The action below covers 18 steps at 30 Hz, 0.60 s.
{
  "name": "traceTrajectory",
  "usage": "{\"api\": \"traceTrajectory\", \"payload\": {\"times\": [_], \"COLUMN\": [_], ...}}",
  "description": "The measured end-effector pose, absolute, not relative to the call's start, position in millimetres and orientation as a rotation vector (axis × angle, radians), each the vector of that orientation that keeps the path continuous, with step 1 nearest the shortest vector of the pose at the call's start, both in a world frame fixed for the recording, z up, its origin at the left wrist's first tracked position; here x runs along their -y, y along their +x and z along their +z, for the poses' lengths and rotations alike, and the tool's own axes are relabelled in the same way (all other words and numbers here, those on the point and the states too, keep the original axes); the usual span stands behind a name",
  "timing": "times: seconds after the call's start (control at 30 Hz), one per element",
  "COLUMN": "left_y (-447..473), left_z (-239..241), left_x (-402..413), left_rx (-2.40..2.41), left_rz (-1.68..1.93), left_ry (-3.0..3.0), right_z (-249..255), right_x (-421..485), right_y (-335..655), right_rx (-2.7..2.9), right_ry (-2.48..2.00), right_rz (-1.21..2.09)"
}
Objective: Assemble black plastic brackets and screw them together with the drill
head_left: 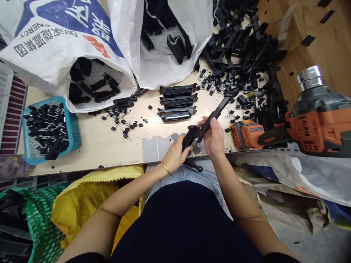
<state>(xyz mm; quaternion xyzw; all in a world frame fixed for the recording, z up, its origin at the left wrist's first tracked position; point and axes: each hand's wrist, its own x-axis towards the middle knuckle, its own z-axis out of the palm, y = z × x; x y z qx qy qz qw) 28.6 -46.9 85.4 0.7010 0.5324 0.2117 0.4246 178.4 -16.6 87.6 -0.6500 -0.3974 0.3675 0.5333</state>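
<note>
While both hands work at the near edge of the table (104, 142), they share one long black plastic part (219, 109). The left hand (175, 155), a gold bangle (166, 168) on its wrist, has its fingers curled shut around the thick lower end of the part. The right hand (215, 138) sits just beside it, its fingers and thumb pressed around the shaft a little higher up. From the fingers the part slants up and away to the right, and its far tip reaches the loose small black pieces scattered beyond.

Straight ahead of the fingers, a short way off, lie a few matching black parts (177, 102), laid side by side in a neat row. Just right of the right fingers rests an orange battery pack (245, 134), and farther right an orange power tool (315, 124) looms close to the camera. Beyond and right of the fingers spreads a big heap of black parts (246, 47). Beyond and left stand two open white sacks (55, 44) with more black parts inside. Far left of the left fingers, a teal basket (74, 128) holds small black pins.
</note>
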Motion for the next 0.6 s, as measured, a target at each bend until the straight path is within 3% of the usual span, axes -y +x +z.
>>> {"api": "traceTrajectory", "payload": {"times": [0.13,0.47,0.6], "left_y": [50,52,49], "left_z": [87,82,77], "left_x": [63,53,52], "left_rx": [-1.289,-1.485,-1.36], "left_rz": [0.575,0.444,0.272], "left_ry": [1.54,1.768,1.829], "right_z": [102,95,91], "right_x": [-1,-12,-15], "right_y": [165,163,176], "right_rx": [0.756,0.715,0.819], "right_ry": [-1.417,-1.297,-1.384], "right_rz": [1.264,1.21,1.55]}}
